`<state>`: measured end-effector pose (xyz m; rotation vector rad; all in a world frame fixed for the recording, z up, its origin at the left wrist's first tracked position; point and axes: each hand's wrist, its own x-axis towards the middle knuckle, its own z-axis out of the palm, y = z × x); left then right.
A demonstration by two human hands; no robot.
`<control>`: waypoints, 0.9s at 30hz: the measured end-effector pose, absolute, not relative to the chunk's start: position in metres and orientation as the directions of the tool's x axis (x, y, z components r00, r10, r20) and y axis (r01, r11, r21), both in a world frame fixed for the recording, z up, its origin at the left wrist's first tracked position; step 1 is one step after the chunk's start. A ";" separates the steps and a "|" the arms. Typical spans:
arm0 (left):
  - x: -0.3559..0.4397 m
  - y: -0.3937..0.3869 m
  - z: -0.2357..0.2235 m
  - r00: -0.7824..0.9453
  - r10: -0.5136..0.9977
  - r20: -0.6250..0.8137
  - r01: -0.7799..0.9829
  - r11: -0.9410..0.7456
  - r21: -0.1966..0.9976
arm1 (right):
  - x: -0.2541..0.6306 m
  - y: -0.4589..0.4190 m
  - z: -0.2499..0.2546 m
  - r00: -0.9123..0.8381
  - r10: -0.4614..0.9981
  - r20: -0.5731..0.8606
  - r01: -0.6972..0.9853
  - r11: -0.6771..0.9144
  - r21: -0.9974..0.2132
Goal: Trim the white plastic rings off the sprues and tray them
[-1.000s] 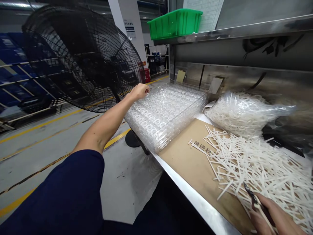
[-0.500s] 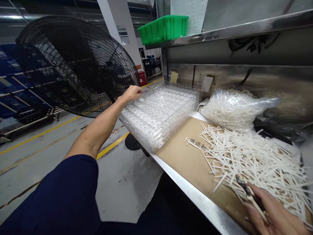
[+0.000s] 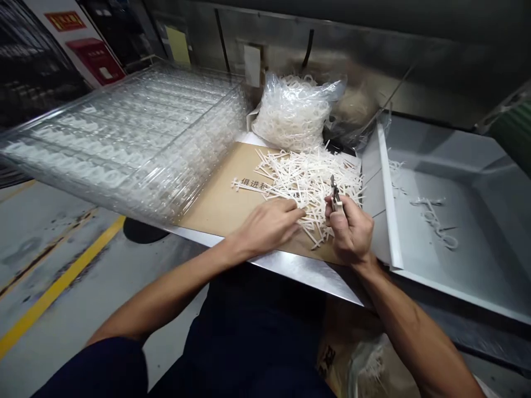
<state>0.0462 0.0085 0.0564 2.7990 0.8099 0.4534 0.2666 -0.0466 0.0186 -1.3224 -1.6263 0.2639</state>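
Steel makes the desk [image 3: 286, 266] that sits in front of the person, and a yellow line [image 3: 62, 284] runs along the floor at 7 o'clock. Seen from the hands, a big grey metal tray [image 3: 464, 221] sits at 3 o'clock, with a few white plastic bits [image 3: 433, 218] lying in it. A tall stack of clear plastic trays [image 3: 124, 143] sits on the desk at 10 o'clock, full of white rings. At 12 o'clock, a clear plastic bag [image 3: 294, 113] bulges with more white rings.

A brown cardboard sheet [image 3: 211, 213] lies flat on the desk, with dark letters [image 3: 253, 184] printed on it. A messy pile of white plastic sticks [image 3: 309, 185] lies on the sheet, right between the hands.

The left hand [image 3: 269, 226] rests at the pile's edge at 9 o'clock. Its fingers [image 3: 290, 213] are loosely bent and touch the sticks, but I cannot tell if they hold one. The right hand [image 3: 350, 229] is at 3 o'clock, and its fingers are curled shut around small snips [image 3: 335, 194] with dark tips pointing up.
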 end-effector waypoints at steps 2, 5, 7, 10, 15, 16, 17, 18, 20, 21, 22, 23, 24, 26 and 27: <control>0.070 0.011 0.042 0.815 0.550 0.184 0.511 -0.831 0.221 | 0.265 -0.047 0.020 0.088 0.836 0.541 0.598 0.390 -0.700; 0.082 0.020 0.038 0.830 0.536 0.156 0.497 -0.837 0.230 | 0.262 -0.046 0.025 0.083 0.818 0.569 0.595 0.418 -0.687; 0.080 0.026 0.042 0.834 0.526 0.166 0.456 -0.827 0.329 | 0.259 -0.046 0.030 0.088 0.804 0.588 0.585 0.436 -0.684; 0.072 0.040 0.049 0.811 0.537 0.233 0.339 -0.756 0.560 | 0.257 -0.046 0.038 0.092 0.805 0.587 0.554 0.448 -0.701; 0.059 0.064 0.049 0.568 0.791 0.228 0.080 -0.329 0.941 | 0.256 -0.047 0.041 0.064 0.818 0.571 0.529 0.457 -0.715; 0.057 0.067 0.047 0.511 0.839 0.187 0.020 -0.229 0.973 | 0.255 -0.046 0.040 0.058 0.824 0.563 0.514 0.459 -0.725; 0.056 0.070 0.046 0.461 0.875 0.150 -0.038 -0.149 0.988 | 0.254 -0.046 0.039 0.056 0.831 0.554 0.497 0.458 -0.737; 0.055 0.071 0.045 0.424 0.897 0.122 -0.088 -0.093 0.992 | 0.254 -0.046 0.037 0.058 0.838 0.543 0.479 0.454 -0.751; 0.056 0.070 0.044 0.382 0.919 0.097 -0.170 -0.034 0.985 | 0.252 -0.045 0.034 0.072 0.853 0.517 0.441 0.437 -0.784; 0.056 0.069 0.044 0.371 0.923 0.098 -0.201 -0.023 0.979 | 0.252 -0.044 0.032 0.080 0.864 0.497 0.414 0.425 -0.805; 0.057 0.066 0.044 0.365 0.925 0.103 -0.225 -0.020 0.974 | 0.251 -0.044 0.031 0.086 0.877 0.473 0.381 0.410 -0.829; 0.058 0.061 0.045 0.362 0.926 0.104 -0.244 -0.014 0.970 | 0.251 -0.043 0.030 0.089 0.891 0.445 0.342 0.393 -0.854; 0.059 0.056 0.045 0.365 0.926 0.098 -0.261 0.001 0.965 | 0.250 -0.043 0.029 0.087 0.906 0.415 0.295 0.375 -0.879; 0.059 0.043 0.043 0.377 0.924 0.065 -0.304 0.057 0.951 | 0.248 -0.042 0.027 0.071 0.932 0.356 0.185 0.338 -0.923; 0.059 0.036 0.042 0.387 0.921 0.040 -0.328 0.097 0.940 | 0.247 -0.042 0.025 0.060 0.942 0.330 0.126 0.321 -0.939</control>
